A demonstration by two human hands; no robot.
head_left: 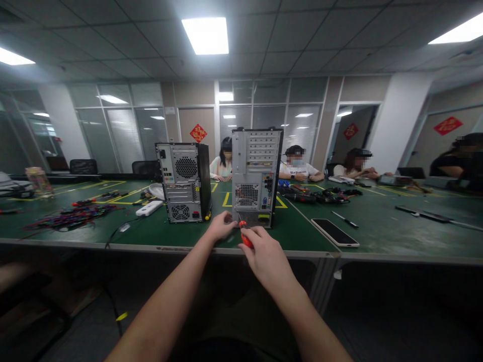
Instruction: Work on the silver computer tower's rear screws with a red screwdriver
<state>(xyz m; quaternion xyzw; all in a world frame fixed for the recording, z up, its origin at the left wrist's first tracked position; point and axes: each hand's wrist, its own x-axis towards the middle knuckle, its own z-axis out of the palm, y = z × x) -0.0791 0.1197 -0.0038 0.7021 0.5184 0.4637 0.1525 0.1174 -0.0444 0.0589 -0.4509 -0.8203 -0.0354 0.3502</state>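
Two computer towers stand upright with their back panels facing me: a taller one (pixel 246 166) at the centre and a shorter one (pixel 180 193) to its left. My right hand (pixel 265 250) is wrapped round the red handle of a screwdriver (pixel 246 238). The shaft points up at the lower left edge of the taller tower. Beside that same corner is my left hand (pixel 222 226), its fingers curled near the tower's edge. Whether it holds anything small is hidden.
On the green table (pixel 211 240) lie a bundle of cables (pixel 71 218), a white power strip (pixel 149 208), a phone (pixel 334 232), a pen-like tool (pixel 344 219) and black cables (pixel 320 195). Several people sit across the table.
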